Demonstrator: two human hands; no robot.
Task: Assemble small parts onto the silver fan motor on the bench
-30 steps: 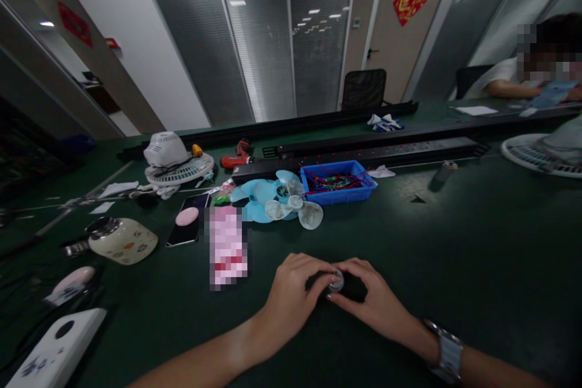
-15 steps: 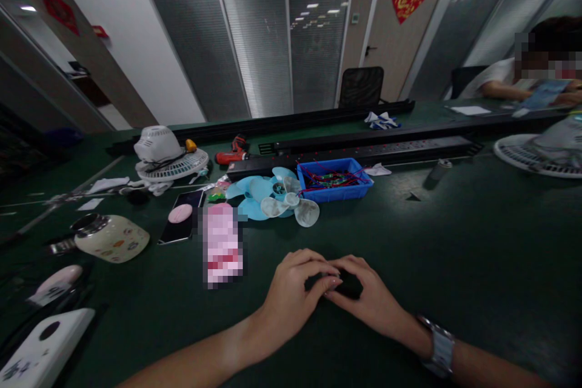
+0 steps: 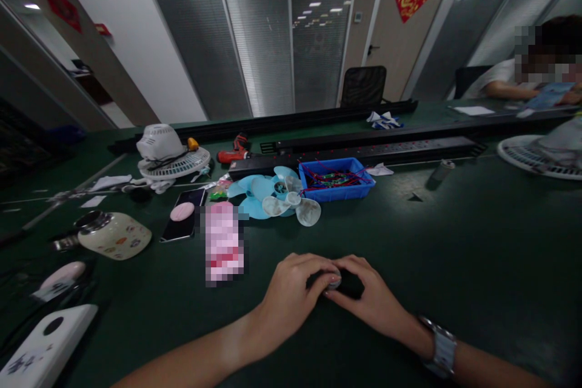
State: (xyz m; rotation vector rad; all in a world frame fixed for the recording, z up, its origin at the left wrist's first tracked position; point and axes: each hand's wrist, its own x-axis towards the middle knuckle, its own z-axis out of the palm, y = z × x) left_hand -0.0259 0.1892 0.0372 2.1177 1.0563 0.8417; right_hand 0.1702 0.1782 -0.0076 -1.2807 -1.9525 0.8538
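My left hand [image 3: 291, 297] and my right hand [image 3: 368, 300] meet fingertip to fingertip on the dark green table [image 3: 454, 242], both closed around a small dark part with a round silvery end [image 3: 335, 282]. Most of that part is hidden under my fingers. A wristwatch [image 3: 437, 350] sits on my right wrist. Beyond my hands lie pale blue and clear fan blades [image 3: 277, 197] and a blue bin of wired boards [image 3: 336, 179].
At the left are a white fan head on its grille [image 3: 170, 154], a phone [image 3: 184, 218], a cream jar [image 3: 113, 235], a red drill [image 3: 234, 154] and a white device [image 3: 43, 348]. Long black power strips [image 3: 364, 151] cross the table. Another person sits at far right [image 3: 536, 76].
My thumbs and fingertips have shifted slightly on the small part: its silvery end showed, was covered, and peeks out again. Both hands stay in the same place.
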